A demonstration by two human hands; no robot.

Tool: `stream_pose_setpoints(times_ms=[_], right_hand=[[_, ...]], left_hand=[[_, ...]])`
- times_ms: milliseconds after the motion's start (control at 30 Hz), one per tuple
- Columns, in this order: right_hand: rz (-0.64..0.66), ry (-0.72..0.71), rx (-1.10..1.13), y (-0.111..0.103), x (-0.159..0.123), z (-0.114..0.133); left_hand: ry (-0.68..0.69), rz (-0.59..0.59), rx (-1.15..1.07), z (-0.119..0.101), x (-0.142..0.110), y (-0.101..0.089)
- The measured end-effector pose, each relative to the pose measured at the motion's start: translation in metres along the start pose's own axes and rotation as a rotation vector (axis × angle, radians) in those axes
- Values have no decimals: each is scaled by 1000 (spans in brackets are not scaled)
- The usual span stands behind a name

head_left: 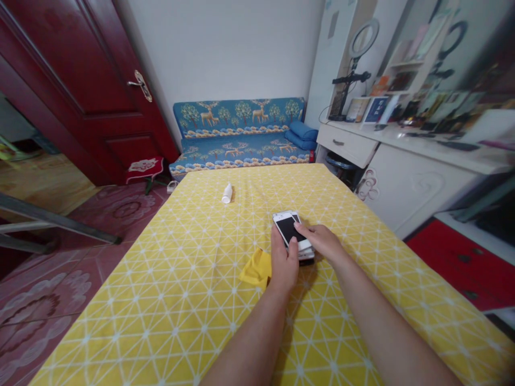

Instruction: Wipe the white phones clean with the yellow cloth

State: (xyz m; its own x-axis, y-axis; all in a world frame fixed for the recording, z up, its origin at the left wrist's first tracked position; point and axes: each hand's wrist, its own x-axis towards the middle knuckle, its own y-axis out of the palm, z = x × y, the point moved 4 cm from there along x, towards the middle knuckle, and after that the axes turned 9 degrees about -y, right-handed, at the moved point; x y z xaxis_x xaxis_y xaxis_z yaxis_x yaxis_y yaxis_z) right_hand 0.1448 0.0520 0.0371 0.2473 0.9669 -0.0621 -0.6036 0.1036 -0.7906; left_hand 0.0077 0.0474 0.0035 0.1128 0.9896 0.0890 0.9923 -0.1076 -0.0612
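Observation:
A white smartphone (287,228) with a dark screen is held tilted in front of me, just above the yellow tablecloth (169,300). My left hand (284,260) grips its left side, and my right hand (322,241) presses its fingers onto the screen's right edge. Beneath the phone's lower end lies a white flat item (306,255), partly hidden, possibly a second device. A crumpled yellow cloth (256,269) lies against my left hand. Farther up the table, a small white bottle (227,193) lies on its side.
A blue sofa (239,136) with a deer pattern stands beyond the table. A dark red door (80,91) stands at left. A white dresser (406,177) with a ring light (362,48) is at right, and a red cabinet (458,262) sits low at right.

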Motion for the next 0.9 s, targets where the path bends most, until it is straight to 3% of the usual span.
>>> stream_pose_setpoints(times_ms=[267,667,900], right_hand=[[32,-62,650,19,-5,-13],[-13,89,1059,24,-20,-8],[-122,-18,1141,33,-23,-5]], left_hand=[[-14,89,-111,7,1,-1],[17,103,-41,11,-2,-3],[-79,20,-121,11,5,-4]])
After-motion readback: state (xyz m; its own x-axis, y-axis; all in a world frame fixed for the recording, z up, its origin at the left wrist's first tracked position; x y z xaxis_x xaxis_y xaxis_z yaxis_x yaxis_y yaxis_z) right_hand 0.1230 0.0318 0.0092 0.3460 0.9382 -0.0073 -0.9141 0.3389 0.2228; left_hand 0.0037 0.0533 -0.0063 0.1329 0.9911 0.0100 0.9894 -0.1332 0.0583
